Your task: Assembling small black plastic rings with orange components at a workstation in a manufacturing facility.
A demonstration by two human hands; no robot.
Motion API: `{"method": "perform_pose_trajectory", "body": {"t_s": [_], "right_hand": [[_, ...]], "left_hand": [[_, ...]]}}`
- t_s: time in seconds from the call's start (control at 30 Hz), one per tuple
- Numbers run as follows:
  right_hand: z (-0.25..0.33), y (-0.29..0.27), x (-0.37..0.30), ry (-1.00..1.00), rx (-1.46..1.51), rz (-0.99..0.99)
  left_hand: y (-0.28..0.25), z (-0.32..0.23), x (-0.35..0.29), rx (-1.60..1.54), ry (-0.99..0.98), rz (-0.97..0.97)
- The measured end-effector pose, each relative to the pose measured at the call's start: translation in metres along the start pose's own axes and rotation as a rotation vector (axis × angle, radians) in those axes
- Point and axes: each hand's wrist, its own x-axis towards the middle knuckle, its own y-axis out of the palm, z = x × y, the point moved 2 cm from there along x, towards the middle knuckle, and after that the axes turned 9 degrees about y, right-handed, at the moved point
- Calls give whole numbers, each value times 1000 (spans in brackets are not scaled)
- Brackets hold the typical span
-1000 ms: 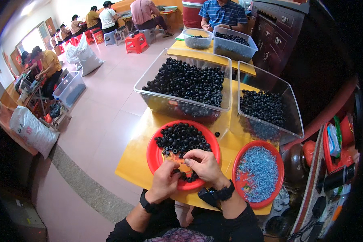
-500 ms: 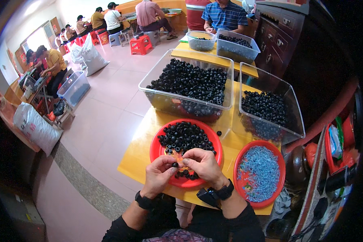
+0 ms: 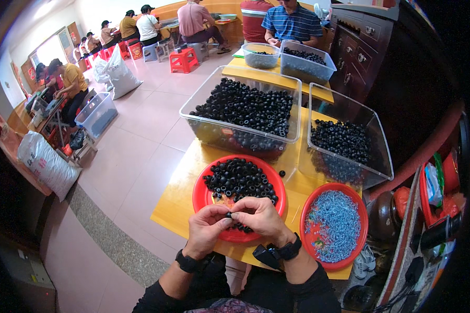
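Observation:
My left hand (image 3: 208,228) pinches a small black bead (image 3: 228,214) between thumb and fingertips. Against it, my right hand (image 3: 263,220) has thumb and forefinger closed together; whatever lies in that pinch is too small or hidden to make out. Both hands hover over the near part of a round red tray (image 3: 198,190), partly covering it. A heap of ring-like black beads (image 3: 237,175) fills the tray's far side. To the right, another red tray (image 3: 364,229) holds many tiny pale-blue pieces (image 3: 334,224).
Behind the trays stand a large clear bin (image 3: 190,124) and a smaller clear bin (image 3: 384,151), both with black beads. One loose bead (image 3: 282,173) lies on the yellow table (image 3: 167,206). Across from me sits a person in a blue shirt (image 3: 292,23). Dark drawers (image 3: 352,52) rise at the right.
My fingertips have come together: the right pinch, earlier slightly apart from the bead, now meets it. The left hand still holds the bead, nearly in place.

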Motion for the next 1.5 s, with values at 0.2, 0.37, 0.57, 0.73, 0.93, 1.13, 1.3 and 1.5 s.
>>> {"method": "perform_pose_trajectory", "body": {"t_s": [0.2, 0.37, 0.57, 0.73, 0.93, 1.13, 1.3, 1.5], "right_hand": [[-4, -6, 0, 126, 204, 197], [-6, 0, 3, 92, 80, 57], [0, 17, 1, -574, -805, -137], [-14, 20, 2, -566, -1017, -65], [-21, 23, 5, -492, -1018, -38], [-10, 11, 7, -460, -646, -116], [-8, 2, 9, -80, -216, -87], [-5, -6, 5, 24, 155, -76]], "left_hand": [[-2, -2, -1, 150, 133, 176], [-10, -5, -2, 93, 103, 156], [-30, -4, -6, -165, 32, -138], [-32, 1, -8, -206, 37, -128], [-33, 1, -8, -227, 2, -134], [-24, -7, -4, -220, -64, -86], [-13, -2, 4, -252, -86, 8], [-4, 8, 5, -297, -138, 5]]}}
